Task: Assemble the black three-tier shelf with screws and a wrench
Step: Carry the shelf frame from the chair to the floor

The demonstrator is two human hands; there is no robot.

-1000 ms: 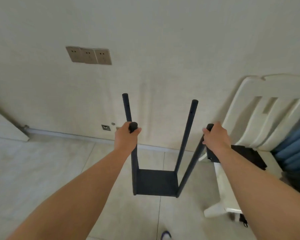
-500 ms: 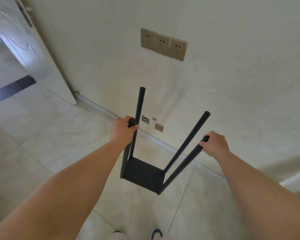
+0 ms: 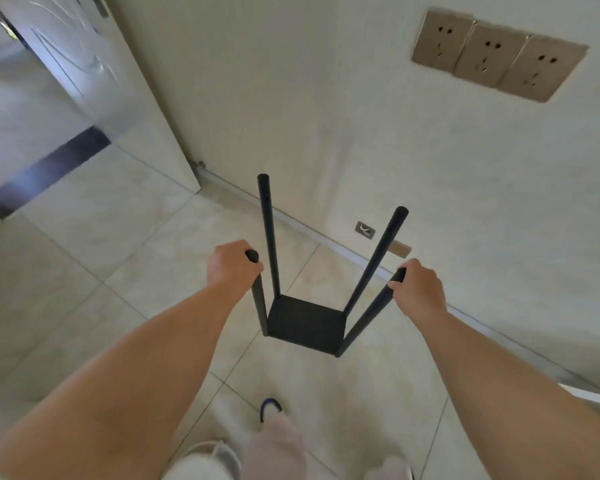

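Both hands, left point(image 3: 234, 268) and right point(image 3: 418, 287), grip shelf point(image 3: 305, 323) posts between them.

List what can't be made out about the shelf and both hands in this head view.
- Screws at the joints where the poles meet the black shelf panel: too small to tell.
- Tops of the two near poles: covered by the left hand and right hand.
- Each grip's fingers: mostly behind the hand's back.
- Whether the shelf touches the floor: unclear.
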